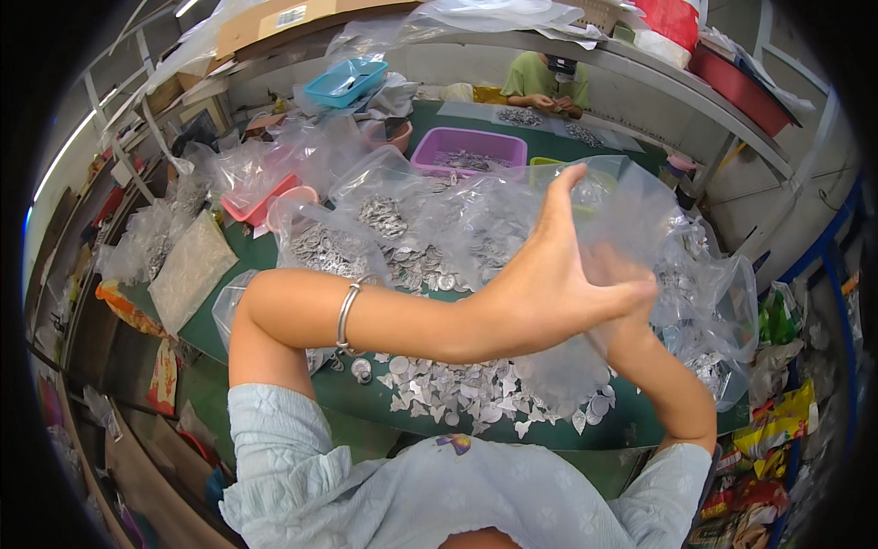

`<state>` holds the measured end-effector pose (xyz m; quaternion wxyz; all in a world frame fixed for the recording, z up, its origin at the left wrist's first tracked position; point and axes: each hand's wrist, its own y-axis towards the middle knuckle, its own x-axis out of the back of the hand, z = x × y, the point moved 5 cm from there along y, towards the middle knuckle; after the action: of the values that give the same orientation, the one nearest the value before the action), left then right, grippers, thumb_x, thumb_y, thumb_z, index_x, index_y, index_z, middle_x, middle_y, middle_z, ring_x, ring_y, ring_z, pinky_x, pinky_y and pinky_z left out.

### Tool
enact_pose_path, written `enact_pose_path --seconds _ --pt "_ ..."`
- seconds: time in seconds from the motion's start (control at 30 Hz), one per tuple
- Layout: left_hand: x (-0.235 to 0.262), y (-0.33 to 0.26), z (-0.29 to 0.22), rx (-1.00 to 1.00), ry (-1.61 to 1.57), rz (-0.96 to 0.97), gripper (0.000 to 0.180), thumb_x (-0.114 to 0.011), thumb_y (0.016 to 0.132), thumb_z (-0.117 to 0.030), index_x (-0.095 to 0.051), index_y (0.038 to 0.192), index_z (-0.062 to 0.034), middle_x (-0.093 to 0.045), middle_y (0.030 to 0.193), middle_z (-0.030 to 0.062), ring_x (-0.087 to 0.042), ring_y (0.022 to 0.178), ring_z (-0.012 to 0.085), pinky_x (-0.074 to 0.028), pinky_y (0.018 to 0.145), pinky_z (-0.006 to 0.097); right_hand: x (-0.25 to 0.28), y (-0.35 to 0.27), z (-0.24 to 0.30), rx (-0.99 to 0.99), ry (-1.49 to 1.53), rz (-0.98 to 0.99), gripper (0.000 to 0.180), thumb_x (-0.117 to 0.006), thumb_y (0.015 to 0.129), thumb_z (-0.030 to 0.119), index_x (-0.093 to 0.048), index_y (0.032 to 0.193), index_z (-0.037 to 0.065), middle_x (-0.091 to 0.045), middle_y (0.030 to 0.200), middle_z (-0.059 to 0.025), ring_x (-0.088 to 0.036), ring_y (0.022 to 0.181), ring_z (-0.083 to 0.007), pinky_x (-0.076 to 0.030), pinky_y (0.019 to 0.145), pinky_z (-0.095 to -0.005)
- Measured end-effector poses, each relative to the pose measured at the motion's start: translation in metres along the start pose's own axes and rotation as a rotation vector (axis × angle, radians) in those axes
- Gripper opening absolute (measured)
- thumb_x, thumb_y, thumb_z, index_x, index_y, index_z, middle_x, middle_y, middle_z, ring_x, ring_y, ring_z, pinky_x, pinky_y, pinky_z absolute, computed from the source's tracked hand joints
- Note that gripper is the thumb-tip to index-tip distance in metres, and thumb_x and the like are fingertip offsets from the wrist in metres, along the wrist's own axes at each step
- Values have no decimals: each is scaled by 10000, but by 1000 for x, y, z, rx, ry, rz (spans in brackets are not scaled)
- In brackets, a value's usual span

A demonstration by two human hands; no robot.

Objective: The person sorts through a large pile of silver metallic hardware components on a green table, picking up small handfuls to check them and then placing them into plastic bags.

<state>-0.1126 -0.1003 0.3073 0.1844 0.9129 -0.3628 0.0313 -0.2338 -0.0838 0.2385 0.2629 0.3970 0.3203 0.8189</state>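
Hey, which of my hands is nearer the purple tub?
Left. Your left hand is below and right of the purple tub in the picture; your right hand is farther right, partly hidden.

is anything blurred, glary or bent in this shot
Head view: right hand and translucent plastic bag smeared, left hand sharper; head view: pale glare streaks on heaped clear plastic; head view: overhead shelf beam bowed, rim black.
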Motion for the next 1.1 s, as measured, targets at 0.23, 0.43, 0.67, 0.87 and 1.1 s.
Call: enact_pose_path --seconds 0.23,0.43,0.67,0.87,1.1 --pt "3 -47 13 -188 218 -65 1044 -738 648 -294 -11 1333 13 -115 1385 220 -104 1312 323 -159 1048 421 2 28 56 417 -991 111 38 -553 649 140 -521 649 118 -514 626 -44 -571 525 -200 -440 433 -312" --pt "36 -56 70 -195 74 -332 737 -648 751 -128 -168 1290 20 -289 1284 172 -335 1173 233 -326 954 337 -20 32 75 600 -944 174 43 -582 632 73 -554 630 105 -541 609 -50 -588 534 -196 -439 429 -291" --pt "106 -63 107 -49 -38 -433 161 -520 861 -91 -607 846 43 -590 698 38 -561 662 91 -458 614 206 7 49 21 459 -591 153 88 -589 691 113 -551 636 57 -558 615 -106 -574 556 -273 -431 466 -374" --pt "109 -61 66 -128 -145 -472 116 -584 818 -82 -597 826 33 -592 727 31 -551 655 83 -450 621 208 23 36 -13 -58 -265 84 167 -632 752 193 -628 745 26 -618 669 -109 -584 570 -218 -431 516 -310" --pt "43 -59 59 -103 -165 -183 41 -599 762 22 -565 767 44 -566 773 60 -553 705 101 -463 642 221 -16 -29 47 -541 734 609 279 -649 754 192 -624 886 -53 -592 711 -30 -494 608 -68 -398 553 -213"
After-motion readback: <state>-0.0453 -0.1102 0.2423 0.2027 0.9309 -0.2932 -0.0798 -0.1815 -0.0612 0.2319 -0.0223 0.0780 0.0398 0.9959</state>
